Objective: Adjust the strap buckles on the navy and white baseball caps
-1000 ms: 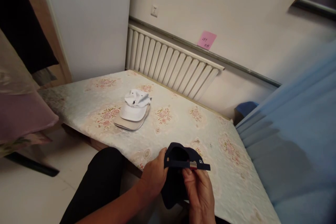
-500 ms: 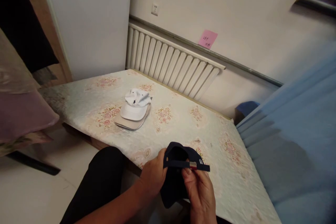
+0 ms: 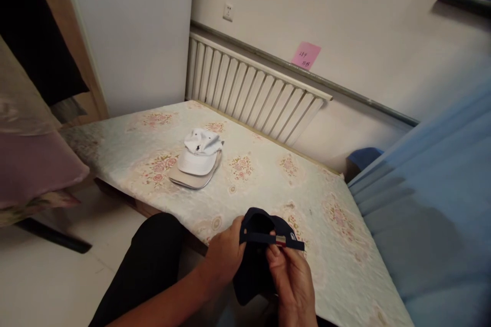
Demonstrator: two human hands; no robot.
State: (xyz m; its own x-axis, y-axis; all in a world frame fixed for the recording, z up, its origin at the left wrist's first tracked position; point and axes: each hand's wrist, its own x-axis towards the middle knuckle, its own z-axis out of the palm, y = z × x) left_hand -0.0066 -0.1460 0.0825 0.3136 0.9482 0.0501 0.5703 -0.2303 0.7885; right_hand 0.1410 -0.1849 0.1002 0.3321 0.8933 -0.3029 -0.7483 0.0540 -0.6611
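I hold a dark navy cap [image 3: 256, 271] over the near edge of the bed, its back opening turned up. My left hand [image 3: 224, 255] grips the cap's left side with curled fingers. With my right hand [image 3: 293, 278] I pinch the cap's rear strap near its small metal buckle [image 3: 281, 239]. Farther back on the bed lies a white cap [image 3: 198, 153] stacked on a beige cap [image 3: 192, 180].
The bed's floral quilted cover [image 3: 268, 184] runs from left to right. A white radiator [image 3: 249, 87] lines the wall behind it, under a pink sticky note [image 3: 306, 55]. A blue curtain [image 3: 433, 204] hangs at right. A pink pillow [image 3: 30, 168] sits at left. My dark trouser leg [image 3: 149, 260] is below.
Both hands keep their hold on the navy cap; the strap end has shifted slightly. The view has drifted a little.
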